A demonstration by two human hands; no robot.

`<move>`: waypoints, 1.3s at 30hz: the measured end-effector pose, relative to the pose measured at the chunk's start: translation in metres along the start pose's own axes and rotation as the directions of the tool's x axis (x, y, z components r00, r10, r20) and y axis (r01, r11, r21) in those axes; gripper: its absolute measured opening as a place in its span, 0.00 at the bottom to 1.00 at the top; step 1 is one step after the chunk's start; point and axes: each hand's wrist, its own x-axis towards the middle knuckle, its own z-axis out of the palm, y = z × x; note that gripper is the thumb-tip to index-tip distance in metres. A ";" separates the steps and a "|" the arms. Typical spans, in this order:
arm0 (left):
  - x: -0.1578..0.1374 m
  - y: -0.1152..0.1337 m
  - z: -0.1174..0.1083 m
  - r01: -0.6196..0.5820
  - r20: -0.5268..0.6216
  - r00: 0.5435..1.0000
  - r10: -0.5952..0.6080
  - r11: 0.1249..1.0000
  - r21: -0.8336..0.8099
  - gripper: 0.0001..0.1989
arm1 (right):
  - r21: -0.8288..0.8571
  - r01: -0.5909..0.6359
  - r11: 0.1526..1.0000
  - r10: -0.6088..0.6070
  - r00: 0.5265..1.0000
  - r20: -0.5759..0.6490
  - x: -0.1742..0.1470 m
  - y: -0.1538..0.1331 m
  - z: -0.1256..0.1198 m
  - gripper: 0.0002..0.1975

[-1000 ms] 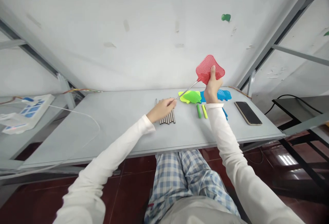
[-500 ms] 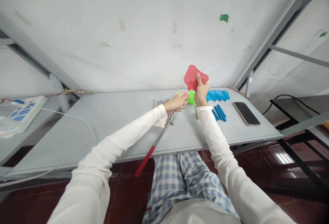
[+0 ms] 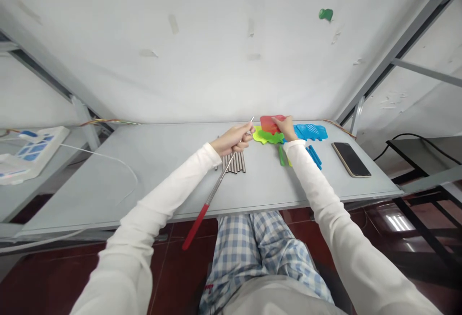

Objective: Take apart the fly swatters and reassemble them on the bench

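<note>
My left hand [image 3: 234,139] is closed around a metal telescopic rod [image 3: 218,183] near its upper tip. The rod slants down to a red handle [image 3: 195,227] that hangs past the table's front edge. My right hand [image 3: 286,127] pinches a red fly swatter head [image 3: 270,123], held at the back of the table and now apart from the rod. Beneath and beside it lie yellow-green swatter heads [image 3: 265,135], and blue swatter heads [image 3: 311,132] spread to the right. Several bare metal rods [image 3: 236,162] lie in a row below my left hand.
Blue handles [image 3: 314,156] and green handles [image 3: 282,155] lie near my right wrist. A phone [image 3: 351,159] rests on the right of the table [image 3: 151,170]. At the left stand a white device with blue keys [image 3: 35,151] and a white cable [image 3: 119,162].
The red swatter head has come off the rod tip. My right hand has lowered it toward the other heads, while my left hand has shifted slightly left with the rod.
</note>
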 end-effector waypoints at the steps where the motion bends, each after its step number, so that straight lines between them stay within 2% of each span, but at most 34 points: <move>1: 0.006 0.003 -0.001 -0.003 -0.011 1.000 0.003 0.999 -0.033 0.16 | -0.104 0.020 0.994 -0.018 1.000 0.017 -0.004 0.001 0.009 0.21; 4: 0.017 0.005 -0.005 -0.028 -0.041 0.999 0.023 0.991 -0.133 0.15 | -0.315 0.087 0.945 -0.066 0.995 0.079 -0.013 -0.002 0.026 0.20; 8: 0.024 0.000 -0.011 -0.050 -0.075 0.997 0.032 0.966 -0.252 0.14 | -0.533 0.125 0.837 -0.059 0.989 0.139 -0.020 -0.011 0.031 0.19; 11: 0.027 -0.002 -0.013 -0.032 -0.062 0.998 0.012 0.942 -0.333 0.14 | -0.686 0.148 0.713 -0.101 0.989 0.109 -0.032 -0.023 0.028 0.17; 13: 0.030 -0.001 -0.014 -0.011 -0.037 0.999 -0.003 0.922 -0.386 0.14 | -0.701 0.141 0.699 -0.128 0.989 0.072 -0.047 -0.036 0.022 0.13; 15: 0.037 0.001 -0.013 -0.010 -0.035 0.999 -0.006 0.896 -0.445 0.13 | -0.592 0.149 0.792 -0.098 0.988 0.117 -0.069 -0.052 0.015 0.11; 16: 0.042 0.002 -0.012 -0.025 -0.052 0.999 0.000 0.880 -0.474 0.12 | -0.462 0.152 0.873 -0.061 0.976 0.207 -0.082 -0.061 0.012 0.12; 17: 0.049 0.004 -0.010 -0.049 -0.082 0.997 0.010 0.867 -0.495 0.09 | -0.270 0.140 0.953 -0.033 0.930 0.365 -0.095 -0.069 0.009 0.17; 18: 0.056 0.005 -0.007 -0.078 -0.119 0.993 0.020 0.859 -0.505 0.08 | -0.076 0.065 0.995 -0.016 0.854 0.521 -0.109 -0.076 0.007 0.22; 19: 0.063 0.006 -0.004 -0.110 -0.163 0.986 0.031 0.857 -0.503 0.07 | 0.075 -0.032 0.997 -0.024 0.765 0.643 -0.121 -0.082 0.007 0.25; 20: 0.070 0.007 -0.001 -0.145 -0.214 0.976 0.043 0.861 -0.487 0.06 | 0.155 -0.114 0.981 -0.028 0.713 0.701 -0.132 -0.087 0.008 0.25; 21: 0.076 0.008 0.003 -0.181 -0.265 0.962 0.062 0.873 -0.453 0.07 | 0.208 -0.168 0.964 -0.033 0.699 0.715 -0.140 -0.090 0.010 0.24; 23: 0.082 0.007 0.008 -0.245 -0.355 0.927 0.123 0.914 -0.324 0.07 | 0.286 -0.239 0.928 -0.026 0.724 0.689 -0.149 -0.091 0.015 0.22; 25: 0.077 0.001 0.008 -0.275 -0.400 0.896 0.195 0.949 -0.153 0.06 | 0.371 -0.272 0.888 -0.020 0.783 0.622 -0.146 -0.087 0.019 0.22; 26: 0.070 -0.005 0.006 -0.265 -0.388 0.895 0.218 0.962 -0.069 0.06 | 0.415 -0.276 0.867 -0.019 0.814 0.581 -0.142 -0.084 0.019 0.21; 28: 0.049 -0.020 -0.002 -0.178 -0.278 0.943 0.181 0.983 0.036 0.15 | 0.495 -0.251 0.832 -0.012 0.884 0.467 -0.130 -0.078 0.019 0.20; 29: 0.037 -0.029 -0.007 -0.113 -0.180 0.975 0.130 0.988 0.102 0.19 | 0.521 -0.235 0.821 0.002 0.912 0.409 -0.124 -0.075 0.018 0.20; 31: 0.014 -0.048 -0.016 0.020 -0.037 0.999 -0.010 0.962 0.274 0.22 | 0.554 -0.230 0.800 0.050 0.946 0.321 -0.110 -0.071 0.015 0.19; 32: 0.004 -0.057 -0.020 0.048 0.016 0.998 -0.056 0.941 0.334 0.23 | 0.573 -0.244 0.783 0.082 0.953 0.293 -0.103 -0.069 0.014 0.18; 34: -0.010 -0.070 -0.028 0.007 0.010 1.000 -0.012 0.907 0.420 0.24 | 0.629 -0.299 0.717 0.159 0.950 0.270 -0.088 -0.065 0.009 0.17; 36: -0.017 -0.078 -0.038 -0.055 -0.063 0.993 0.103 0.851 0.523 0.25 | 0.705 -0.369 0.605 0.250 0.929 0.271 -0.072 -0.062 0.002 0.19; 39: -0.017 -0.081 -0.058 -0.080 -0.192 0.938 0.287 0.722 0.688 0.24 | 0.784 -0.445 0.432 0.387 0.877 0.284 -0.048 -0.057 -0.012 0.21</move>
